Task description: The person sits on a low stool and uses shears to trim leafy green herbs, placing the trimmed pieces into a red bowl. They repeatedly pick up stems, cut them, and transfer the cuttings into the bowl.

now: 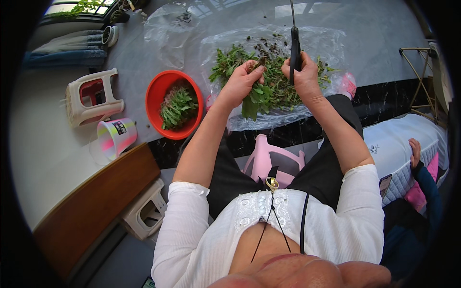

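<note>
In my left hand is a small bunch of leafy greens, its soiled root end up between thumb and fingers and its leaves hanging down. My right hand grips black-handled scissors, seen nearly edge-on, with the blade pointing away from me. Whether the blades are apart cannot be told. Below both hands, a heap of uncut-looking greens lies on a clear plastic sheet, with dark root scraps around its far side. Left of my left arm, a red basin contains more greens.
A pink plastic stool stands between my legs. To the left are a tipped beige stool, a colourful bucket and a wooden board. At right, another person's hand rests on a white-covered mattress, near a phone.
</note>
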{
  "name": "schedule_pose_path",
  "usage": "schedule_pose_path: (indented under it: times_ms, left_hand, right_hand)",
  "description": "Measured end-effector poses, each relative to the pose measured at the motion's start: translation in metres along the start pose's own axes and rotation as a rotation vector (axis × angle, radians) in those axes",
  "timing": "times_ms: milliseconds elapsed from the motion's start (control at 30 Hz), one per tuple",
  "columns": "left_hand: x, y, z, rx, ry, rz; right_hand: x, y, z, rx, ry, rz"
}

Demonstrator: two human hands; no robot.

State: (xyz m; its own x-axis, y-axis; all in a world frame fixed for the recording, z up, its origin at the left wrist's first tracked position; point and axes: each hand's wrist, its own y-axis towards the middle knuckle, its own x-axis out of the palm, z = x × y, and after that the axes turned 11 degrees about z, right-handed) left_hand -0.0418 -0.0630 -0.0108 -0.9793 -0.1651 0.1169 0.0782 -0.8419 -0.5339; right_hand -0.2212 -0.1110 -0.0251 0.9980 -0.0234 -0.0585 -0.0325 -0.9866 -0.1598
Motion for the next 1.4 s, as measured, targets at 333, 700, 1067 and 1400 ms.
schedule_pose_path:
  times_ms: [333, 700, 1067, 1400]
  left_hand:
    - [-0.015, 0.000, 0.014, -0.075, -0.209, 0.023]
    - [-0.035, 0.001, 0.023, 0.018, -0.190, 0.000]
    - [-0.026, 0.001, 0.020, 0.019, 0.054, -0.121]
    - [-0.024, 0.009, 0.011, 0.009, 0.157, -0.156]
  right_hand:
    - [-0.022, 0.001, -0.021, -0.064, -0.346, -0.279]
    - [-0.042, -0.004, -0.032, -0.082, -0.569, -0.592]
    - [-0.045, -0.010, -0.032, 0.035, -0.535, -0.682]
    - [-0.047, -0.021, -0.019, 0.188, -0.445, -0.729]
